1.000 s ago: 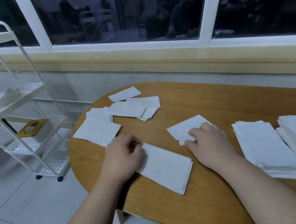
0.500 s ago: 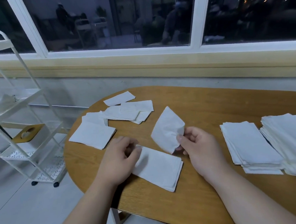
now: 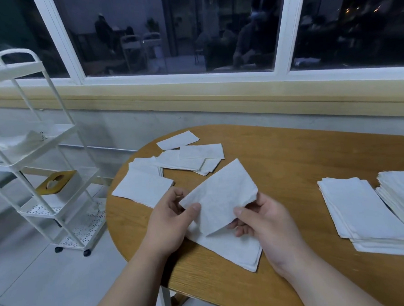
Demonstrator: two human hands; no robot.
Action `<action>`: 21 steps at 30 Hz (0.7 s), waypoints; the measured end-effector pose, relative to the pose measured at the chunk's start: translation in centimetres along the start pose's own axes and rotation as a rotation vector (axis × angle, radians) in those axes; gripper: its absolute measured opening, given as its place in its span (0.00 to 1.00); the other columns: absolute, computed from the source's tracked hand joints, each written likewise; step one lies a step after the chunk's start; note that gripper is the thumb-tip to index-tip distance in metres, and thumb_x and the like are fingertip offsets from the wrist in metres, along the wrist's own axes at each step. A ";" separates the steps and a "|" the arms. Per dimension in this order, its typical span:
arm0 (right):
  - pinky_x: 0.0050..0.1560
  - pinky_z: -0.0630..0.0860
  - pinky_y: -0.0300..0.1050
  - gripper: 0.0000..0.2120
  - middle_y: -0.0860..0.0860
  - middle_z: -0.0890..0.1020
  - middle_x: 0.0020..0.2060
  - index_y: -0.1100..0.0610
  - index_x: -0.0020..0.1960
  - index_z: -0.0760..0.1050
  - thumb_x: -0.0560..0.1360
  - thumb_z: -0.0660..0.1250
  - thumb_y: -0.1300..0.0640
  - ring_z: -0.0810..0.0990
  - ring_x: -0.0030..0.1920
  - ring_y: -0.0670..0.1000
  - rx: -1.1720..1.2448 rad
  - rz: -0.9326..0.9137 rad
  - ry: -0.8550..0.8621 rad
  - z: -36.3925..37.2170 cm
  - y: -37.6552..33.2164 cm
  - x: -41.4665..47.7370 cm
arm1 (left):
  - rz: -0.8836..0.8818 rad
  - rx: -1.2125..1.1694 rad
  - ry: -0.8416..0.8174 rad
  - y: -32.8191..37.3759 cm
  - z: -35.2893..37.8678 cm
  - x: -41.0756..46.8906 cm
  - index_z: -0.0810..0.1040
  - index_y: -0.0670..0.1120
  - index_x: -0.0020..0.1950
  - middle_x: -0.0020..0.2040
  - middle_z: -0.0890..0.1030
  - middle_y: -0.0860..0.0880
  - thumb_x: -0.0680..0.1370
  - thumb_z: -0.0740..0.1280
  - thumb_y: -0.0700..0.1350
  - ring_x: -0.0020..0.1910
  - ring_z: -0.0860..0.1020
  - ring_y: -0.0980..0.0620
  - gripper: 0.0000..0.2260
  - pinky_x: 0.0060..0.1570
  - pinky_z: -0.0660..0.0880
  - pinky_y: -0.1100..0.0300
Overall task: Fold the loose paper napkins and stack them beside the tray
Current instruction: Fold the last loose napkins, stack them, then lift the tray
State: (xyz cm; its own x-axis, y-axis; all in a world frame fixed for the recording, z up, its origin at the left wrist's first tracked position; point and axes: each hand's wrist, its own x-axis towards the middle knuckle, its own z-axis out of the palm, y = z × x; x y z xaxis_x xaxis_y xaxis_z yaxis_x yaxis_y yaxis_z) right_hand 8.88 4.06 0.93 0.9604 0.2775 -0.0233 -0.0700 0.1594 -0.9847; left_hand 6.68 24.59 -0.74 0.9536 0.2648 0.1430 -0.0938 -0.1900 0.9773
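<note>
Both hands hold one white napkin [image 3: 219, 196] up off the wooden surface [image 3: 279, 162], near its front left edge. The left hand [image 3: 169, 222] pinches the napkin's left corner between thumb and fingers, and the right hand [image 3: 263, 222] grips its right side the same way, so the sheet hangs tilted with one corner pointing down. Directly beneath it a folded napkin [image 3: 235, 247] lies flat on the surface, partly hidden by the hands. Toward the far left edge lie loose napkins [image 3: 189, 158], some overlapping, with a larger flat one [image 3: 143, 188] just in front of them. At the right edge sit two stacks [image 3: 363, 211] of folded napkins, side by side and touching. A white rolling cart [image 3: 45, 162] stands on the tiled floor to the left of the surface.
</note>
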 end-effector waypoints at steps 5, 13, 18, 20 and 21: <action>0.38 0.74 0.47 0.27 0.60 0.84 0.45 0.51 0.64 0.74 0.67 0.71 0.46 0.81 0.39 0.55 -0.063 -0.072 -0.032 -1.4 -0.4 -0.6 | -0.031 0.059 -0.057 0.1 0.3 -0.1 0.79 0.55 0.54 0.43 0.85 0.49 0.78 0.71 0.39 0.42 0.84 0.47 0.11 0.42 0.80 0.49; 0.35 0.73 0.41 0.11 0.51 0.80 0.30 0.48 0.56 0.81 0.79 0.67 0.61 0.77 0.32 0.54 -0.397 -0.037 0.087 -2.1 -0.4 0.3 | 0.035 0.139 -0.185 -0.5 -0.1 -0.1 0.85 0.52 0.45 0.28 0.72 0.54 0.77 0.69 0.45 0.27 0.68 0.56 0.05 0.29 0.65 0.65; 0.38 0.72 0.44 0.09 0.42 0.79 0.27 0.49 0.42 0.82 0.79 0.67 0.52 0.75 0.30 0.43 -0.531 -0.014 0.097 -2.7 0.0 0.3 | 0.018 0.035 -0.280 -0.6 -0.4 0.1 0.84 0.45 0.44 0.30 0.74 0.55 0.72 0.66 0.41 0.29 0.69 0.59 0.07 0.32 0.66 0.67; 0.39 0.74 0.47 0.11 0.41 0.80 0.30 0.50 0.41 0.81 0.80 0.66 0.48 0.76 0.31 0.42 -0.610 -0.018 0.106 -2.7 0.1 0.8 | 0.039 0.050 -0.301 -0.6 -0.5 0.1 0.84 0.48 0.40 0.32 0.75 0.54 0.69 0.66 0.38 0.30 0.70 0.60 0.08 0.32 0.66 0.68; 0.40 0.75 0.49 0.11 0.41 0.82 0.32 0.49 0.42 0.81 0.79 0.66 0.47 0.78 0.34 0.43 -0.659 -0.021 0.110 -2.7 0.1 1.1 | 0.047 0.066 -0.302 -0.5 -0.5 0.1 0.84 0.50 0.39 0.33 0.75 0.53 0.67 0.67 0.38 0.31 0.71 0.60 0.09 0.33 0.67 0.68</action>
State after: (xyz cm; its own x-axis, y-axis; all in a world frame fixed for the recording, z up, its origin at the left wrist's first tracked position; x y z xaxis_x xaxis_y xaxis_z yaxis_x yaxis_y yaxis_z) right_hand 10.62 1.79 0.29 0.9841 0.1768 0.0140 0.0950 -0.4584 -0.8837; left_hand 6.71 25.23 -1.16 0.9915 -0.0370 0.1248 -0.1301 -0.2587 0.9572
